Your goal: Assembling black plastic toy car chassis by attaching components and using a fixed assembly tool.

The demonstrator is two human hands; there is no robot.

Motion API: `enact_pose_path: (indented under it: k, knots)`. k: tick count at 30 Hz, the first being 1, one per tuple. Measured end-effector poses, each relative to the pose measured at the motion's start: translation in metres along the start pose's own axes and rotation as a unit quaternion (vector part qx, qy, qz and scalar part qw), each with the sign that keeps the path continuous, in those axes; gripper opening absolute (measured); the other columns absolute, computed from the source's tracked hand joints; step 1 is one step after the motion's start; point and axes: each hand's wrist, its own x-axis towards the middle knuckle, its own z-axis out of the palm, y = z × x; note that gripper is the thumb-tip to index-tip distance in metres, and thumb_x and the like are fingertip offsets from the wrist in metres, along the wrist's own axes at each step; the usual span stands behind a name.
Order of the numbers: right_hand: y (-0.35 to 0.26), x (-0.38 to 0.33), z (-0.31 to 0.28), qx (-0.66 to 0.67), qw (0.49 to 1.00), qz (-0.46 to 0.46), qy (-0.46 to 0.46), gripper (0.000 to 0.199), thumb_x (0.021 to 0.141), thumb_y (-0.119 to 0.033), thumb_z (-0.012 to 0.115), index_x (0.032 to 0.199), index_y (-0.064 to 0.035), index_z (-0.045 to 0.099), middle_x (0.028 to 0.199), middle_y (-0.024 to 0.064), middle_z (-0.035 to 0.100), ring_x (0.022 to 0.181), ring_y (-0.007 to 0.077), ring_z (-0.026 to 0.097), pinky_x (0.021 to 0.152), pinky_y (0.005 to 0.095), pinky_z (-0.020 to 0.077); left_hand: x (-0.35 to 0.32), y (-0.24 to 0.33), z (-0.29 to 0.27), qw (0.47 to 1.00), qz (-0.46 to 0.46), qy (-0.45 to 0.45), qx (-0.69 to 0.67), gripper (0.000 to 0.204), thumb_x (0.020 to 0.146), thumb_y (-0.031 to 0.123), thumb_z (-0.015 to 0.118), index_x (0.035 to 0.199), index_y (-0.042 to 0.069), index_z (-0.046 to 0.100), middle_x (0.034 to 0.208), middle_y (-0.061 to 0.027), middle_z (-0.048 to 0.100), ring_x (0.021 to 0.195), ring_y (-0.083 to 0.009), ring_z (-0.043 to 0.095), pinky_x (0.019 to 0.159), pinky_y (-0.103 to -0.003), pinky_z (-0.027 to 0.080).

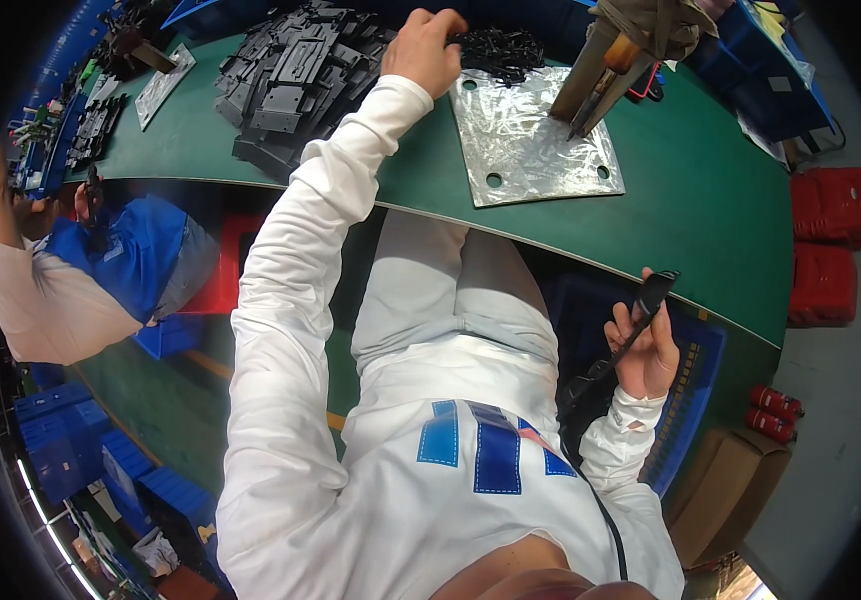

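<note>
Stacked blue plastic crates (61,450) fill the floor at far left, beside a seated co-worker in a blue apron (136,260). On the green table (711,200), a heap of flat black plastic plates (291,80) lies left of the left hand (426,50), whose fingers close on small black clips (499,50). A silvery holed metal sheet (531,140) follows. The right hand (643,350) grips a slim black part (648,300) below the table edge. Red containers (836,240) stand at far right.

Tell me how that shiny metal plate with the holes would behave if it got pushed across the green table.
The metal plate lies flat on the green table, so it would probably slide rather than tip or roll. It looks thin but rigid, likely heavy for its size. Its glossy wrapping may be slippery under the fingers.
</note>
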Motion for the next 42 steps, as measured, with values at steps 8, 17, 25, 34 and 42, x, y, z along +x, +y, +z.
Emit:
enact_pose_path:
  k: [8,17,25,34,42]
  knots:
    - [0.012,0.001,0.019,-0.070,0.997,0.032,0.025,0.053,0.087,-0.020,0.069,0.130,-0.0021,0.044,0.105,0.0081,0.058,0.088,0.0187,0.058,0.076,0.0324,0.0505,0.022,0.021,-0.008,0.980,0.186,-0.065,0.039,0.019,0.077,0.003,0.065,0.092,0.014,0.068,0.097,-0.0092,0.054,0.092,-0.0285,0.056,0.078,-0.037,0.049]
    - [0.013,0.001,0.021,-0.096,0.994,0.021,0.048,0.049,0.091,-0.009,0.061,0.134,-0.0012,0.041,0.119,0.0101,0.057,0.101,0.0204,0.060,0.091,0.0335,0.0490,0.023,0.014,-0.006,0.990,0.122,0.057,-0.049,0.008,0.079,0.007,0.069,0.085,0.009,0.066,0.102,-0.0096,0.054,0.097,-0.0298,0.056,0.081,-0.038,0.049]
    - [0.020,0.005,0.029,-0.117,0.991,0.047,0.037,0.045,0.091,-0.010,0.060,0.132,0.0003,0.042,0.120,0.0123,0.058,0.106,0.0208,0.060,0.094,0.0343,0.0477,0.011,-0.018,-0.002,0.998,-0.004,-0.055,-0.025,0.025,0.084,0.029,0.072,0.099,0.009,0.074,0.094,-0.0116,0.072,0.084,-0.0292,0.069,0.079,-0.038,0.054]
    - [0.035,-0.002,0.028,-0.096,0.993,0.067,0.031,0.044,0.092,-0.010,0.060,0.131,0.0007,0.044,0.121,0.0114,0.059,0.110,0.0196,0.058,0.098,0.0336,0.0446,-0.054,0.020,-0.054,0.931,-0.079,-0.130,-0.332,0.028,0.083,0.022,0.075,0.102,0.002,0.073,0.089,-0.0048,0.072,0.074,-0.0111,0.063,0.066,-0.025,0.050]
    - [0.039,0.006,0.050,-0.143,0.986,0.084,0.004,0.042,0.091,-0.008,0.059,0.130,0.0010,0.046,0.118,0.0122,0.062,0.107,0.0198,0.061,0.097,0.0342,0.0469,-0.133,0.059,-0.115,0.789,-0.169,-0.219,-0.549,0.020,0.090,0.000,0.064,0.109,-0.004,0.066,0.106,-0.0086,0.070,0.090,-0.0097,0.063,0.081,-0.024,0.051]
